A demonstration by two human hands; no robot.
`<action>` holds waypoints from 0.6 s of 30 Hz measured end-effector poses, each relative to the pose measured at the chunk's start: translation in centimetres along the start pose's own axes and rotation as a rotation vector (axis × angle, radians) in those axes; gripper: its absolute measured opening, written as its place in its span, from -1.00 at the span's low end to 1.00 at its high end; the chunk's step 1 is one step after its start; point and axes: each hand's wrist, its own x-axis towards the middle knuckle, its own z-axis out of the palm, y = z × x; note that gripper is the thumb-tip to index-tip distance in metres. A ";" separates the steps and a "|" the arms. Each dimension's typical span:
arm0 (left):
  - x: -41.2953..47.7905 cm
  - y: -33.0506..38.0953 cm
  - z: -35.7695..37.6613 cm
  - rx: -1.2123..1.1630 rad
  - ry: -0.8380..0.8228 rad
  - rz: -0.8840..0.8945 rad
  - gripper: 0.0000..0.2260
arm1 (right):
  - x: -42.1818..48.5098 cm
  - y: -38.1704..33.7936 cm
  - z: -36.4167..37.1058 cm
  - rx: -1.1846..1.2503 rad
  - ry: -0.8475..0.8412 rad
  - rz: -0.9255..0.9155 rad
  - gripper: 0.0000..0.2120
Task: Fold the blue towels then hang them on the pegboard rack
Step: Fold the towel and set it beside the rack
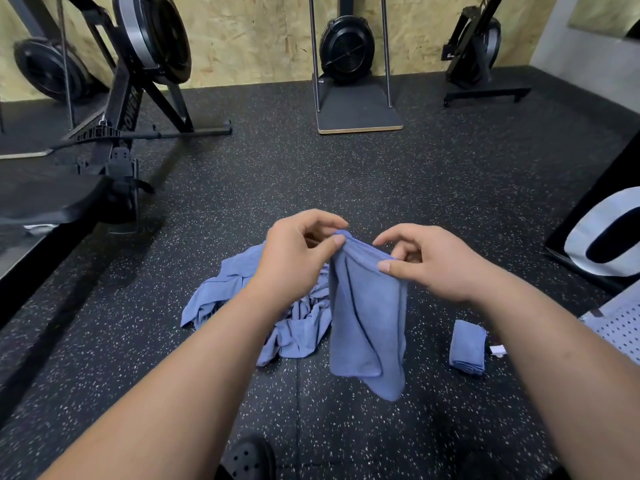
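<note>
Blue towel point(367, 317), top edge pinched, both hands

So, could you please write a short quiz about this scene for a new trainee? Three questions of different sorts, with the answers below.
1. True or false: the left hand and the right hand both pinch the top edge of the hanging blue cloth towel.
2. Fill in: the heap of crumpled blue towels lies on the black speckled rubber floor, to the ____ of the hanging towel.
3. Where is the small folded blue towel? A) on the floor, right of the hanging towel; B) on top of the heap; C) in the left hand.
Key: 1 true; 2 left; 3 A.
</note>
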 end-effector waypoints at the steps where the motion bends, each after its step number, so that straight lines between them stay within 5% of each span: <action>1: 0.2 -0.3 -0.5 0.030 0.044 -0.004 -0.81 | -0.1 0.3 -0.3 -0.043 0.016 0.012 -0.75; 10: 1.3 -2.3 -5.7 0.182 0.442 -0.058 -0.84 | -1.4 2.5 -3.0 -0.427 0.237 0.156 -0.88; 18: 0.9 -2.4 -6.0 0.274 0.485 -0.117 -0.86 | -1.1 1.8 -2.4 -0.605 0.379 0.123 -0.88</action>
